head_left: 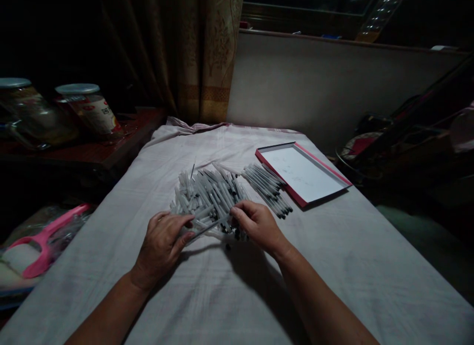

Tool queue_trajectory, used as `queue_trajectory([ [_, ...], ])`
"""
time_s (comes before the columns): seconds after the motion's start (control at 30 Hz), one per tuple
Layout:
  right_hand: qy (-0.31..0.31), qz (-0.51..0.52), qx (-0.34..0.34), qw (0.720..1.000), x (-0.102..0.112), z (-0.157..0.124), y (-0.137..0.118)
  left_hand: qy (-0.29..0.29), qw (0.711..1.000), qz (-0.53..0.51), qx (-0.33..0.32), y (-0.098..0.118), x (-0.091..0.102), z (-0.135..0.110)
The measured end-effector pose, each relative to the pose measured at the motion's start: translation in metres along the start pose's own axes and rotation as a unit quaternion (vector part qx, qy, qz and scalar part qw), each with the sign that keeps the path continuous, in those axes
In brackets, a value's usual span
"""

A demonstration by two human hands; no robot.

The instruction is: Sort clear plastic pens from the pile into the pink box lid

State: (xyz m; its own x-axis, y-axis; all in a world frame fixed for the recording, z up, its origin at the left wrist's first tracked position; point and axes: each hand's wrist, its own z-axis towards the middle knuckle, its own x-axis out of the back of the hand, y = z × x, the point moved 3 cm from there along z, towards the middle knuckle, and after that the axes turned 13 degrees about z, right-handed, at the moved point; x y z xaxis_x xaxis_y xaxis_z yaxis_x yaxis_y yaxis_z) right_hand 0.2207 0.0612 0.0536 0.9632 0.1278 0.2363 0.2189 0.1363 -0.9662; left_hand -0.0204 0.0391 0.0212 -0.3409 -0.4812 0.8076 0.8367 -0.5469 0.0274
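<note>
A loose heap of pale grey pens [207, 196] lies in the middle of a cloth-covered table [222, 295]. My left hand [163, 243] and my right hand [257, 224] meet at the heap's near edge. Both pinch a single pen [209, 228] that runs slantwise between them, the left at its lower end, the right at its upper end. A second, neater row of pens [266, 187] lies to the right of the heap, next to a shallow red-edged box lid [301, 172].
Two lidded jars [89, 110] stand on a dark wooden shelf [92, 154] at the left. A pink plastic tool [48, 236] lies lower left. A curtain [207, 53] hangs behind the table. Dark clutter [407, 137] sits at the right.
</note>
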Motion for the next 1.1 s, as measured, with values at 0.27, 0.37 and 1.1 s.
queue_trajectory([
  [0.27,0.092,0.051,-0.022,0.994,0.001,0.003,0.011,0.006,1.0,0.001,-0.018,0.014,0.008,0.005],
  [0.37,0.084,0.074,-0.024,0.993,0.001,0.004,0.011,0.024,1.0,0.006,-0.018,0.016,0.009,0.006],
  [1.1,-0.024,0.154,-0.061,0.986,0.009,0.008,0.017,0.02,1.0,0.006,0.009,0.005,0.003,0.002],
])
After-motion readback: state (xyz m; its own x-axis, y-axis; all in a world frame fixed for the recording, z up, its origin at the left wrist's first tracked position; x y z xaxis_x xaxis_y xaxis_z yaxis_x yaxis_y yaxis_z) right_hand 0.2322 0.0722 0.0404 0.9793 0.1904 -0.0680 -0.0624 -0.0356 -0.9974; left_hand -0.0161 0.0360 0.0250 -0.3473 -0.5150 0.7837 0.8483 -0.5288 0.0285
